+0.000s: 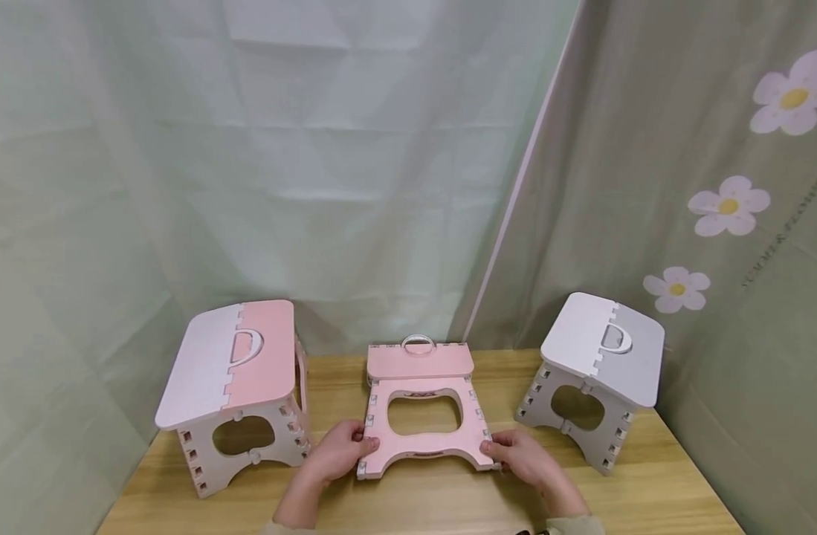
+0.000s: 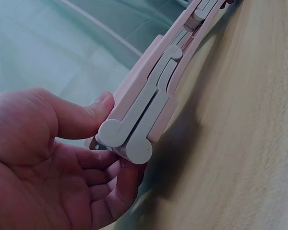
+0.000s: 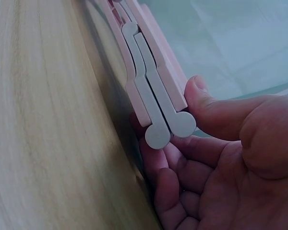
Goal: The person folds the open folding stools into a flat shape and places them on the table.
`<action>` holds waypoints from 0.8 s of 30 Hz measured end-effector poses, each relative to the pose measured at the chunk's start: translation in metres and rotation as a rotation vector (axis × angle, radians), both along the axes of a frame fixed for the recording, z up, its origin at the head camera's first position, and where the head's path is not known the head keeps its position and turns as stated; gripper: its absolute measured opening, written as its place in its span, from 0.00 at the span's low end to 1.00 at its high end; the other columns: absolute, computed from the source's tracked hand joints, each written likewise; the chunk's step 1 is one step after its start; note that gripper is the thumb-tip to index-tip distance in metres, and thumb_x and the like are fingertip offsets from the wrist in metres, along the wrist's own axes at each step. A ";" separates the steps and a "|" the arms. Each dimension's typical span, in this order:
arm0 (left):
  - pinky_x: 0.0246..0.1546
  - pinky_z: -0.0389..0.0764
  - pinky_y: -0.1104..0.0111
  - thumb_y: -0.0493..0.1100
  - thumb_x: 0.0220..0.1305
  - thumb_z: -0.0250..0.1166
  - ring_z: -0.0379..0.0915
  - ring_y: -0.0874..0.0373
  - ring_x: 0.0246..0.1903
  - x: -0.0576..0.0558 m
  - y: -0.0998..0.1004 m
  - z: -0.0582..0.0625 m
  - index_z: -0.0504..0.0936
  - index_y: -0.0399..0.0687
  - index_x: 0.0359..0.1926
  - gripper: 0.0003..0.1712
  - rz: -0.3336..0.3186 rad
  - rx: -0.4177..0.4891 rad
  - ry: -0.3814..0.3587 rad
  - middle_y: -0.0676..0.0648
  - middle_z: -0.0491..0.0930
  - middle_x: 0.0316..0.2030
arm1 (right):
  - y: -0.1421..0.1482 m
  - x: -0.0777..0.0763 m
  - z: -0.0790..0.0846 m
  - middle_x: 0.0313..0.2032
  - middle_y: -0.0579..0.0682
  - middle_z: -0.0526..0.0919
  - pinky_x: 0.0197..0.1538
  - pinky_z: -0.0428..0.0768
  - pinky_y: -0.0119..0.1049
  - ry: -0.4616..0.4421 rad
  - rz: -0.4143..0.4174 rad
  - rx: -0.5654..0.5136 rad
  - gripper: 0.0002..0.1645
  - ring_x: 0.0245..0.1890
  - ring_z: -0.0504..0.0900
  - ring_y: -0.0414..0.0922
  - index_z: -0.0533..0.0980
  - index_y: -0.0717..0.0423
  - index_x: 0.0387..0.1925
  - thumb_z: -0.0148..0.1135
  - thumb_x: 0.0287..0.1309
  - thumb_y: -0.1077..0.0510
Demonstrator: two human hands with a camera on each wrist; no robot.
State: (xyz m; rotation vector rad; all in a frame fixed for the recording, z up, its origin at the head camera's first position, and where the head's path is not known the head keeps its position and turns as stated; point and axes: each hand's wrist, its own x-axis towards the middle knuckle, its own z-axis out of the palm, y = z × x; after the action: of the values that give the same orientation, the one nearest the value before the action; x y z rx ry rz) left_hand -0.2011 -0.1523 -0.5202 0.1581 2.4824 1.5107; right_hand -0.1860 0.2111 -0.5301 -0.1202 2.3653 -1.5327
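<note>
Between both hands is a pink folding stool, folded flat, its white carry handle at the far end. My left hand grips its near left corner, thumb on top and fingers curled underneath. At the near right corner my right hand grips it the same way. In the left wrist view, the folded stool's white hinged legs lie side by side between pink panels, with the near end raised off the table. The right wrist view shows the matching leg edge above the wood, fingers under its rounded ends.
An unfolded white-and-pink stool stands at the left of the wooden table. On the right stands an unfolded white-and-grey stool. Pale green curtains hang behind and at the sides, with flowers printed on the right one.
</note>
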 end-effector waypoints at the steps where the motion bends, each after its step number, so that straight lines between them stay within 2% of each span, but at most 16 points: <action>1: 0.46 0.80 0.58 0.41 0.72 0.71 0.77 0.51 0.42 0.000 0.000 0.000 0.81 0.26 0.52 0.20 -0.002 0.004 -0.003 0.44 0.81 0.40 | 0.000 0.000 0.000 0.31 0.45 0.80 0.38 0.73 0.37 0.001 -0.003 0.003 0.21 0.32 0.74 0.43 0.83 0.72 0.50 0.63 0.77 0.54; 8: 0.47 0.82 0.57 0.40 0.73 0.70 0.78 0.52 0.42 0.000 -0.001 -0.001 0.80 0.24 0.55 0.21 -0.005 0.010 -0.016 0.44 0.82 0.41 | -0.003 0.000 0.001 0.33 0.46 0.81 0.39 0.74 0.38 -0.019 -0.023 0.006 0.22 0.34 0.75 0.44 0.82 0.72 0.52 0.64 0.77 0.53; 16: 0.54 0.81 0.47 0.40 0.72 0.71 0.79 0.48 0.46 -0.002 -0.001 -0.001 0.81 0.23 0.55 0.22 0.003 -0.036 0.009 0.42 0.84 0.44 | -0.003 0.000 0.002 0.29 0.45 0.77 0.35 0.70 0.36 -0.018 -0.015 0.011 0.19 0.30 0.72 0.43 0.84 0.70 0.48 0.63 0.78 0.54; 24: 0.57 0.79 0.44 0.40 0.71 0.72 0.79 0.45 0.49 0.000 0.001 -0.002 0.81 0.23 0.56 0.23 0.015 -0.068 0.030 0.39 0.84 0.47 | -0.003 0.001 0.003 0.29 0.44 0.79 0.35 0.71 0.35 -0.012 -0.015 0.010 0.19 0.30 0.73 0.43 0.84 0.70 0.47 0.63 0.77 0.54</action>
State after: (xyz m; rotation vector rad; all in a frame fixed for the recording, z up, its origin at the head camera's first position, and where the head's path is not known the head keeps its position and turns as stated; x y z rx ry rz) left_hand -0.2011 -0.1513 -0.5222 0.1519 2.5595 1.4382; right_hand -0.1851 0.2080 -0.5267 -0.0915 2.3693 -1.5241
